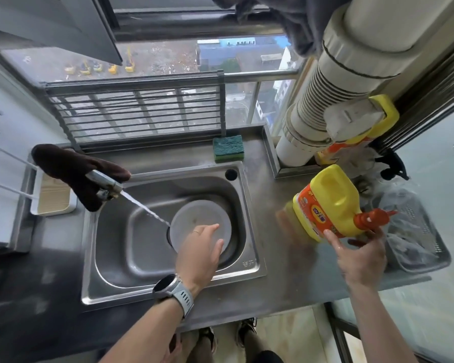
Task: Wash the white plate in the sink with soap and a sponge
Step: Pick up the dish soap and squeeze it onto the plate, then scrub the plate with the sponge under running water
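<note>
A white plate [194, 218] lies flat in the steel sink [116, 247], over the drain. Water runs from the faucet [104, 183] and lands at the plate's left edge. My left hand [201, 251] hovers over the plate's near side, fingers apart, holding nothing. My right hand [362, 254] grips a yellow soap bottle [328, 205] with an orange cap, tilted above the counter right of the sink. A green and yellow sponge [228, 148] rests on the counter behind the sink.
A dark cloth [71, 166] is draped over the faucet. A metal rack [136, 111] stands behind the sink. A second yellow bottle [378, 121] and a thick white pipe [325, 106] are at the back right. A tray with plastic bags [414, 231] sits far right.
</note>
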Demonstrator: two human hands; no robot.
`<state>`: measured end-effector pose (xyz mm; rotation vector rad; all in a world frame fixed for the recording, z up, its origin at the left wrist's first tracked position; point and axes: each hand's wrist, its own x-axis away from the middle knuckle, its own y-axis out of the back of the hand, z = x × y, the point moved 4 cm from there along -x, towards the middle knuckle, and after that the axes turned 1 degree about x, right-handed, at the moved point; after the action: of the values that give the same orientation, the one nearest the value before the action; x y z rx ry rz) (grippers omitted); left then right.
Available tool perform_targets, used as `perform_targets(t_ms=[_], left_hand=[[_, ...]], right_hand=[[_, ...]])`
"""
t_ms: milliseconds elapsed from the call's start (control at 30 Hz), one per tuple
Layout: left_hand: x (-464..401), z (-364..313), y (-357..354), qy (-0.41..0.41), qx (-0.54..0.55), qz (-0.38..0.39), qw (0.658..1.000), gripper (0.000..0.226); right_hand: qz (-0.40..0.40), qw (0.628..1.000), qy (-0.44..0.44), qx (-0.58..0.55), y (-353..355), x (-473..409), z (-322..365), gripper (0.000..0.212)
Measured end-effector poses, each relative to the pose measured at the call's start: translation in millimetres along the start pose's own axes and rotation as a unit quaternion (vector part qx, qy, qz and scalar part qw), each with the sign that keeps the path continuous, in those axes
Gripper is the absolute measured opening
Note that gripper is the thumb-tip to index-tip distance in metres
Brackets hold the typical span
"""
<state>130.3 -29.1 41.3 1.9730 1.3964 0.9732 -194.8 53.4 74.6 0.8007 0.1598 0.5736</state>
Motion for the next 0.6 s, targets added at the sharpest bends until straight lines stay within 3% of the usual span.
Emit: perform_targets(t_ms=[100,200,300,400,600], left_hand=[[4,16,5,0.025,-0.008,0.001,1.000,0.044],[9,43,5,0.063,-0.014,0.009,0.998,0.043],[7,77,2,0.119,-0.021,0.004,0.993,0.041],[-3,115,-2,0.185,-0.013,-0.007,0.983,0.039],[-35,180,-22,0.264,-0.003,0.031,0.964,0.042]], right_hand=[[-0.025,0.995,-0.093,-0.030,1,27,2,0.074],[0.022,0.992,-0.123,-0.029,-29,71,13,0.050],[0.141,0.985,-0.070,-0.066,-91,113,30,0.030],[0.250,0.968,-0.015,-0.027,-163,134,48,0.022],[0.415,0.894,0.082,0.144,-292,134,48,0.035]])
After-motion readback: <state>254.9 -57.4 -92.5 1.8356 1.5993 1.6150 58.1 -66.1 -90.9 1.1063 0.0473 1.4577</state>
